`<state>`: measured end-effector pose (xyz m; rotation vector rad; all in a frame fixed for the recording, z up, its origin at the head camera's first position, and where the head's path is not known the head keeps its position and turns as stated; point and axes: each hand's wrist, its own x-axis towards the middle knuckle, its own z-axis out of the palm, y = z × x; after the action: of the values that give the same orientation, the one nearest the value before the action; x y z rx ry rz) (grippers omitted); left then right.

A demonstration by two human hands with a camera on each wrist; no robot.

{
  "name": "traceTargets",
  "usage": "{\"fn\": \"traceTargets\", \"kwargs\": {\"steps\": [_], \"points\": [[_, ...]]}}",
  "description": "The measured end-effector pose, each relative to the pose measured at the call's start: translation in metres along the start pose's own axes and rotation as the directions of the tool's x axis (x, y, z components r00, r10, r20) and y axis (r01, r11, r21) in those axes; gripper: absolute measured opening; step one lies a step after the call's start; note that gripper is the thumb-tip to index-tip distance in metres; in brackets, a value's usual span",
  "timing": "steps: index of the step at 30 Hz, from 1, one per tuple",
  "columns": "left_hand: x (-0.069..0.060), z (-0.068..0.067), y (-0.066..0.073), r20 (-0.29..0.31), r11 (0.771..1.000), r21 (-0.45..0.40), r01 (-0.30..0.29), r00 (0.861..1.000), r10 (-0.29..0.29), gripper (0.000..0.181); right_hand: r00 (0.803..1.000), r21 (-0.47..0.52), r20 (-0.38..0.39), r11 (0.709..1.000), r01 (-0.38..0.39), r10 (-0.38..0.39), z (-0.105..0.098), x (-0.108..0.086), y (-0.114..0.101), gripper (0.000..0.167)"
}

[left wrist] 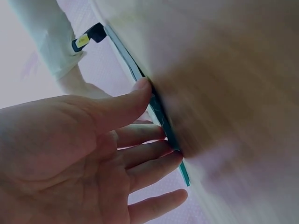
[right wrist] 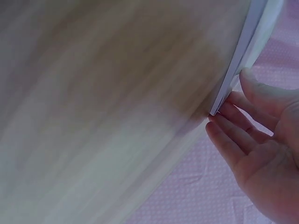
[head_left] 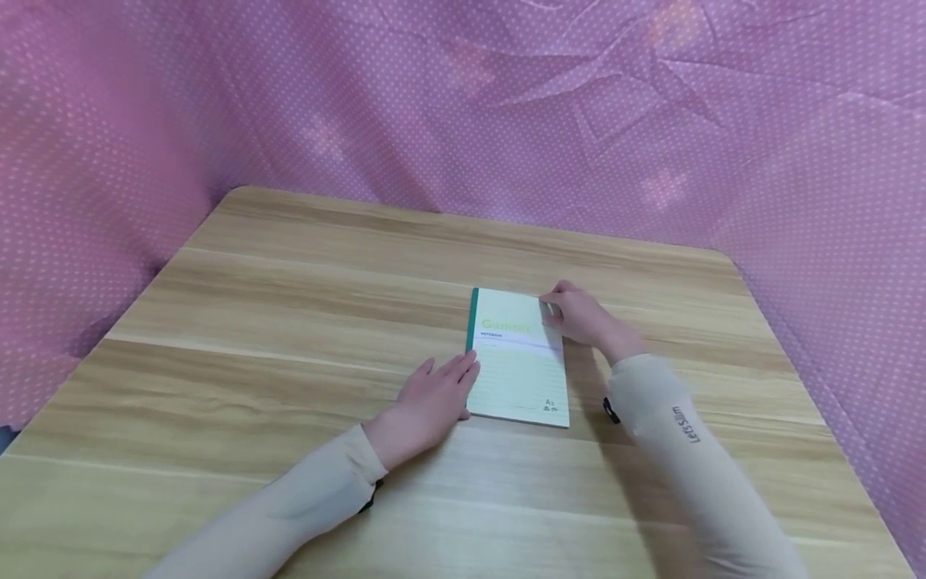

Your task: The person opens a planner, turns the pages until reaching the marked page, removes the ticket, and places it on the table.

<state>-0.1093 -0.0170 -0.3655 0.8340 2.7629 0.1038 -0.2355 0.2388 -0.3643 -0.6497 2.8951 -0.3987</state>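
A pale green notebook [head_left: 517, 374] with a dark green spine lies flat on the wooden table, its cover facing up. On its left, my left hand [head_left: 434, 402] touches the spine edge with fairly straight fingers. The left wrist view shows the thumb and fingertips of that hand [left wrist: 93, 149] along the green spine [left wrist: 161, 116]. At the far right corner, my right hand [head_left: 582, 318] pinches the notebook. In the right wrist view the thumb of that hand [right wrist: 271, 140] rests on the cover side, with the fingertips by the corner of the page edge [right wrist: 229, 81].
The wood-grain table [head_left: 289, 322] has rounded far corners. Pink dotted cloth [head_left: 463, 104] hangs behind it and along both sides. Both forearms wear light sleeves [head_left: 694, 466], with a dark device partly visible at each wrist.
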Motion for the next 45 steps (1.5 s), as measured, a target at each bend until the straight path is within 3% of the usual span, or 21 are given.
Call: {"fn": "traceTargets", "kwargs": {"steps": [9,15,22,29,39,45], "points": [[-0.024,0.000,-0.017,-0.023,0.998,-0.057,0.041,0.999,-0.042,0.062,0.998,-0.014,-0.005,0.998,0.060,-0.061,0.006,0.016,-0.026,0.035],[-0.033,-0.001,-0.026,-0.034,0.997,-0.060,0.047,0.998,-0.049,0.063,0.997,-0.007,-0.005,0.997,0.073,-0.073,0.008,0.024,-0.038,0.035],[-0.034,0.000,-0.031,-0.053,0.996,-0.081,0.029,0.998,-0.033,0.062,0.998,0.019,0.003,0.998,0.055,-0.055,0.009,0.025,-0.039,0.038],[-0.031,0.001,-0.037,-0.078,1.000,-0.019,0.005,0.997,-0.007,0.061,1.000,0.037,0.018,0.999,0.014,-0.015,0.006,0.023,-0.030,0.042],[-0.027,0.000,-0.037,-0.008,0.995,-0.085,0.056,0.998,-0.057,0.066,0.999,-0.018,0.016,0.999,0.040,-0.039,0.002,0.026,-0.025,0.038],[-0.026,-0.001,-0.035,0.005,0.993,-0.092,0.076,0.997,-0.076,0.066,0.997,-0.018,-0.042,0.997,0.069,-0.070,0.000,0.027,-0.026,0.037]]}}
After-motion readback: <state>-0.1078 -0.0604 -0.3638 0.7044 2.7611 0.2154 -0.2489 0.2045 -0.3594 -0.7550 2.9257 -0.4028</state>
